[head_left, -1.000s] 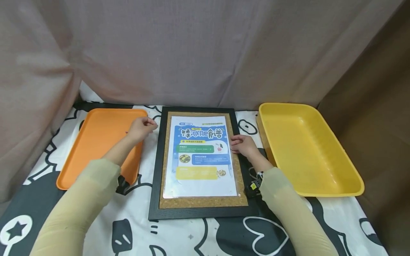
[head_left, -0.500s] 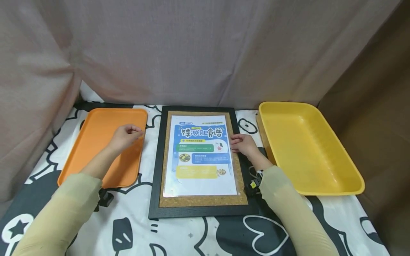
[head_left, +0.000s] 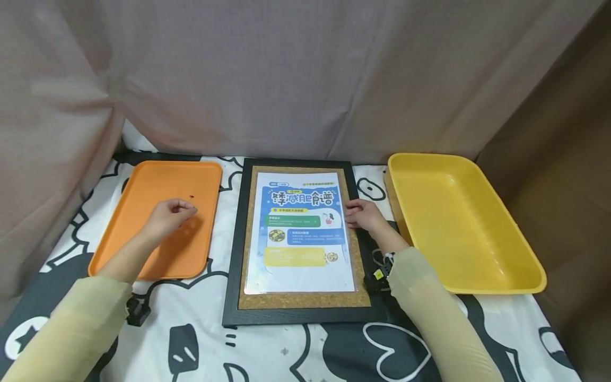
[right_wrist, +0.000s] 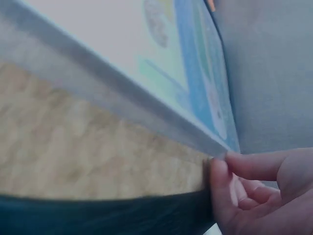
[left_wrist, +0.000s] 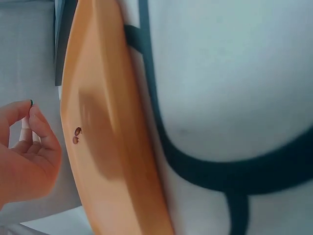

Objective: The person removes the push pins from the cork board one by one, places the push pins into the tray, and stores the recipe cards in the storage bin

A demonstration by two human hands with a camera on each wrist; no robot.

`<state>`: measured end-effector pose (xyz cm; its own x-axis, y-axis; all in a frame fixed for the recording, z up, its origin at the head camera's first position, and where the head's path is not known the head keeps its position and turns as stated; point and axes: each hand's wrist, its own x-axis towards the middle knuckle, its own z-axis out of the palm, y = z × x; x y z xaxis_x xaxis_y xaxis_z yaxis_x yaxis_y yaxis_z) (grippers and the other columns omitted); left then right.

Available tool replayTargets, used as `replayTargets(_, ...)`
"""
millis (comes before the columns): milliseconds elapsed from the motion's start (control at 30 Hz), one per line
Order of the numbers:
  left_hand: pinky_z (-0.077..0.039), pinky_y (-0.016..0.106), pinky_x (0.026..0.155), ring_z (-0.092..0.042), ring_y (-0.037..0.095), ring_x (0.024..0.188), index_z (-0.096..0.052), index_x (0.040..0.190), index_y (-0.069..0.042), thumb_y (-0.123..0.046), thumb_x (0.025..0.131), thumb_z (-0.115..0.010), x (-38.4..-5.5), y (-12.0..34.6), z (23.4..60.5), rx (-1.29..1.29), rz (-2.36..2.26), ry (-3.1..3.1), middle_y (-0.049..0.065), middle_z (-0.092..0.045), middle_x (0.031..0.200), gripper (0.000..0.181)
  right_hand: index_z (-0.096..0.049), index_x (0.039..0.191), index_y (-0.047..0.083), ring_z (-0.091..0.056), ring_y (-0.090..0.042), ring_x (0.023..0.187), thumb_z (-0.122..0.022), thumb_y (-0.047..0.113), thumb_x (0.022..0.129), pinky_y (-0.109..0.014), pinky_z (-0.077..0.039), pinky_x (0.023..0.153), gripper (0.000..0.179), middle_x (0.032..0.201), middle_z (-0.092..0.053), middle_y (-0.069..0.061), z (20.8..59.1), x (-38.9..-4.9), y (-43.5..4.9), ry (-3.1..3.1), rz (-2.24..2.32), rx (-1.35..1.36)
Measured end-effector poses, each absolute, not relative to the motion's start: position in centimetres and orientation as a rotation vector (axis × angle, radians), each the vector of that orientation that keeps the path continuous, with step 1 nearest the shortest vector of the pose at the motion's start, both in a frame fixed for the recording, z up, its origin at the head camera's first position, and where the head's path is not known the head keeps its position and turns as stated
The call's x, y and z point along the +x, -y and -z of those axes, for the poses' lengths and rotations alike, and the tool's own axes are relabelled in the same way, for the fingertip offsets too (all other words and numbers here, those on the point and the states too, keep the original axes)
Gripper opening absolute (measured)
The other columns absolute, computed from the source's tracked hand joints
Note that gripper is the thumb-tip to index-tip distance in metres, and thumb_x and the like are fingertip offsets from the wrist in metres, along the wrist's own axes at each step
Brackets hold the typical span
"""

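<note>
My left hand is over the orange tray. In the left wrist view, its thumb and forefinger pinch a tiny dark green thing, too small to tell its kind. A small dark red thing lies on the tray near the fingertips; the left wrist view shows it as two small reddish-brown round spots. My right hand is at the right edge of a printed sheet on a black-framed cork board. Its thumb and forefinger pinch the sheet's edge, lifted off the cork in the right wrist view.
A deep yellow bin stands right of the board, close to my right forearm. Under everything lies a black-and-white patterned cloth. A grey-brown curtain hangs behind.
My left hand has moved left and toward me, from between the tray and the board to over the tray. The small red thing now shows beyond its fingertips. My right hand stays at the sheet's edge.
</note>
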<state>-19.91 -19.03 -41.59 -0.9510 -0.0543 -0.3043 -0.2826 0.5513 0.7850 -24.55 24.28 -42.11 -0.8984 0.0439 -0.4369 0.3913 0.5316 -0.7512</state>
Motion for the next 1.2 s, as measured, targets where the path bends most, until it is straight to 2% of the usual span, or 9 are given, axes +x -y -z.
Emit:
replayTargets(233, -0.046, 0.024, 0.074, -0.05, 0.023, 0.094, -0.051, 0.118, 0.001, -0.034, 0.096, -0.049, -19.3, 19.3, 41.9, -0.29, -1.341, -2.538, 0.014, -0.053, 0.111, 0.042, -0.036, 0.14, 0.002, -0.058, -0.023, 0.098, -0.052, 0.011, 0.094, -0.033, -0.05, 0.089, 0.049, 0.125, -0.052, -0.02, 41.1, -24.3, -24.0, -2.37, 1.24, 0.258)
replayTargets(433, -0.045, 0.024, 0.075, -0.049, 0.024, 0.094, -0.051, 0.117, 0.0, -0.038, 0.094, -0.052, -19.5, 19.9, 43.1, -0.324, -1.365, -2.533, 0.014, -0.053, 0.11, 0.044, -0.02, 0.147, 0.008, -0.062, -0.014, 0.08, -0.044, 0.008, 0.097, -0.027, -0.053, 0.069, 0.056, 0.117, -0.054, -0.02, 40.9, -23.6, -23.8, -2.304, 1.363, 0.101)
replayTargets(500, -0.045, 0.023, 0.071, -0.051, 0.022, 0.09, -0.054, 0.114, -0.002, -0.041, 0.092, -0.054, -20.0, 20.5, 44.6, -0.334, -1.385, -2.559, 0.011, -0.055, 0.106, 0.044, -0.022, 0.146, 0.007, -0.061, -0.01, 0.072, -0.043, 0.007, 0.097, -0.024, -0.052, 0.063, 0.053, 0.112, -0.058, -0.018, 41.0, -23.4, -23.7, -2.3, 1.412, 0.115)
replayTargets(600, -0.047, 0.022, 0.068, -0.052, 0.021, 0.089, -0.056, 0.112, -0.006, -0.048, 0.09, -0.055, -20.9, 21.5, 47.0, -0.339, -1.402, -2.592, 0.009, -0.057, 0.105, 0.047, -0.033, 0.142, 0.004, -0.058, -0.006, 0.063, -0.044, 0.007, 0.097, -0.02, -0.05, 0.056, 0.047, 0.099, -0.062, -0.013, 41.0, -23.3, -23.7, -2.341, 1.51, 0.221)
replayTargets(700, -0.048, 0.024, 0.07, -0.052, 0.024, 0.093, -0.055, 0.113, -0.008, -0.054, 0.089, -0.052, -21.4, 22.3, 48.7, -0.319, -1.389, -2.616, 0.011, -0.056, 0.109, 0.052, -0.041, 0.137, 0.002, -0.055, -0.004, 0.058, -0.045, 0.008, 0.096, -0.017, -0.047, 0.053, 0.042, 0.095, -0.062, -0.012, 40.7, -23.3, -24.2, -2.404, 1.605, 0.34)
replayTargets(867, -0.048, 0.023, 0.069, -0.052, 0.024, 0.092, -0.055, 0.113, -0.008, -0.058, 0.087, -0.052, -21.4, 22.6, 49.0, -0.299, -1.383, -2.626, 0.011, -0.056, 0.11, 0.057, -0.042, 0.139, 0.006, -0.055, -0.003, 0.062, -0.043, 0.011, 0.097, -0.016, -0.046, 0.055, 0.043, 0.112, -0.057, -0.017, 39.3, -23.1, -26.2, -2.468, 1.664, 0.516)
replayTargets(1000, -0.048, 0.021, 0.065, -0.053, 0.021, 0.087, -0.055, 0.114, -0.004, -0.048, 0.091, -0.054, -20.2, 21.7, 46.2, -0.305, -1.407, -2.593, 0.011, -0.056, 0.108, 0.049, -0.037, 0.143, 0.015, -0.058, -0.004, 0.076, -0.043, 0.019, 0.099, -0.016, -0.049, 0.064, 0.045, 0.127, -0.053, -0.016, 37.4, -22.6, -28.2, -2.462, 1.688, 0.588)
replayTargets(1100, -0.048, 0.021, 0.066, -0.052, 0.021, 0.088, -0.052, 0.116, 0.0, -0.038, 0.094, -0.051, -18.9, 20.8, 43.4, -0.275, -1.404, -2.564, 0.014, -0.055, 0.109, 0.043, -0.035, 0.145, 0.019, -0.058, -0.005, 0.083, -0.044, 0.023, 0.098, -0.016, -0.049, 0.068, 0.047, 0.122, -0.055, -0.007, 35.9, -22.2, -29.5, -2.411, 1.743, 0.618)
replayTargets(1200, -0.048, 0.021, 0.068, -0.051, 0.024, 0.092, -0.051, 0.117, 0.0, -0.044, 0.094, -0.05, -19.4, 21.5, 44.5, -0.243, -1.414, -2.568, 0.015, -0.053, 0.112, 0.05, -0.036, 0.144, 0.019, -0.058, -0.004, 0.082, -0.048, 0.024, 0.097, -0.015, -0.048, 0.068, 0.049, 0.107, -0.057, 0.004, 34.8, -21.8, -30.8, -2.357, 1.821, 0.629)
